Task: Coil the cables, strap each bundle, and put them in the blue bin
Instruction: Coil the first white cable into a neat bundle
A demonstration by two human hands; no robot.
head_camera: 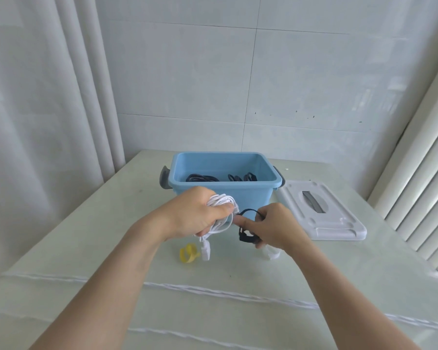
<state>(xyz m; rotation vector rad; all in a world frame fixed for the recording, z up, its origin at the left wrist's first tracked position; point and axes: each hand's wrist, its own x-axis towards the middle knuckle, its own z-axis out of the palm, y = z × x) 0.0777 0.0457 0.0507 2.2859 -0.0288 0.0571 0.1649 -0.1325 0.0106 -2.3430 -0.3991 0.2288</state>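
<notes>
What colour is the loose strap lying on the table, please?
Yellow; the looped fabric strap shows in the head view.

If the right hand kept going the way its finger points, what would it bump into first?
Probably the white cable bundle gripped in the left hand; the right hand, holding a black strap, points leftward at it, almost touching.

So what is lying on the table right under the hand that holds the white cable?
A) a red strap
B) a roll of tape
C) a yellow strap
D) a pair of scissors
C: a yellow strap lies on the table just below the left hand, which grips the coiled white cable; no scissors, tape or red strap show.
</notes>
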